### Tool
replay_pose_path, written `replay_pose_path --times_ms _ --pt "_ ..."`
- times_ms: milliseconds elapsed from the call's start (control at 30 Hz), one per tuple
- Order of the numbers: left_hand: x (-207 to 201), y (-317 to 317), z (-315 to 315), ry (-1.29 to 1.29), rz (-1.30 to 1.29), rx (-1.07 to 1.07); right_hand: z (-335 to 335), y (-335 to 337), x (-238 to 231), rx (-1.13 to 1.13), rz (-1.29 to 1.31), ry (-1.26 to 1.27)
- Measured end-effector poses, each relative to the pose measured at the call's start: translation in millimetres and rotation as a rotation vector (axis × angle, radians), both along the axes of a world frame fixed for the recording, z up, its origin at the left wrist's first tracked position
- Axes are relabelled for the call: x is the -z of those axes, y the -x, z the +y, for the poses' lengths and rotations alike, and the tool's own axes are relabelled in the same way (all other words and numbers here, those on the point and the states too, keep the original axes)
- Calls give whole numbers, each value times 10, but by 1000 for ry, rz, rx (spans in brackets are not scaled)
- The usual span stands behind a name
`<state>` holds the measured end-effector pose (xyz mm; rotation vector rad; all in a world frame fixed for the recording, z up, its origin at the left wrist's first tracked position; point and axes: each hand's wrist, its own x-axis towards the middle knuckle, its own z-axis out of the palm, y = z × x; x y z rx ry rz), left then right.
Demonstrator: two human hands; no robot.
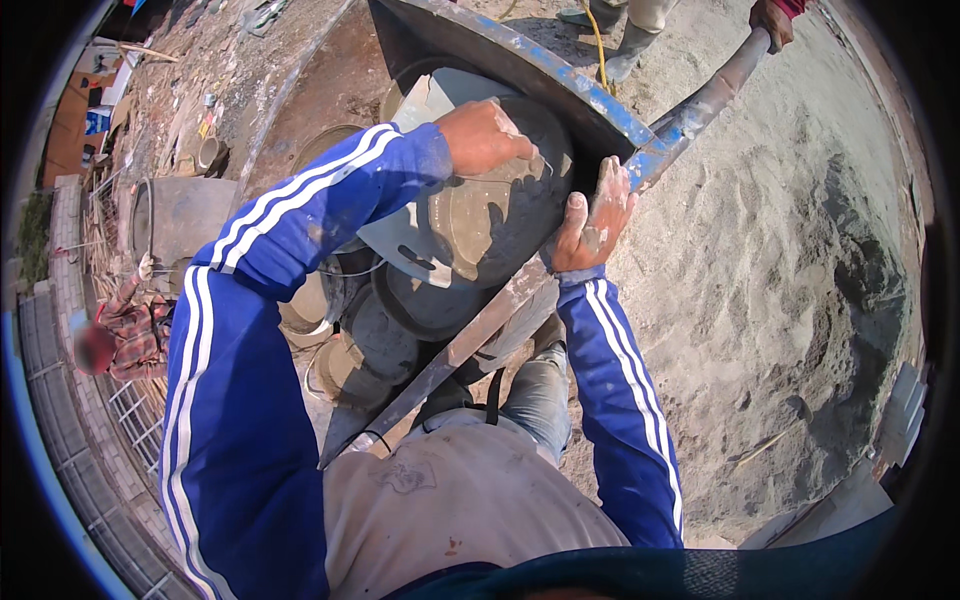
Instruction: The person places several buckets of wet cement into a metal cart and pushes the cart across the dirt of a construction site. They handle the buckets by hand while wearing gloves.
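Observation:
My left hand [488,138], dusted with cement, is closed over a dark round bucket [545,135] smeared with wet grey mortar. A thin wire shows by its fingers; what they grip is hidden. My right hand [595,218] is held upright, fingers stretched and thumb apart, at the bucket's right side near the corner of a metal trough. A grey sheet [405,250] with a slot cut in it lies against the bucket under my left forearm. The trough's blue-painted rim [570,75] runs behind both hands.
Several mortar-stained buckets [380,340] are stacked below, beside a metal bar [455,355]. Another person's hand [772,22] holds the trough's tubular handle [715,95]. A heap of grey sand [740,300] spreads at right. A person in a plaid shirt [140,335] is at far left.

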<state>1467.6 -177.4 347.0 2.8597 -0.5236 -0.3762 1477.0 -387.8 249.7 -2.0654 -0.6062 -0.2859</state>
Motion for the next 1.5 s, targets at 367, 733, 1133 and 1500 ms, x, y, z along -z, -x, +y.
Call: replay_pose_path --times_ms 367,733,1133,1500 --pt "444 895 -596 108 -223 -781 46 161 -7 70 -107 88" --pt "1329 5726 -193 257 -232 -1310 -2876 3332 1118 744 572 288" --pt "1684 9065 -244 -81 -56 -2158 -2341 5010 832 158 870 210" --pt "2397 9577 218 76 -196 -1953 -1373 7468 810 -293 724 135"
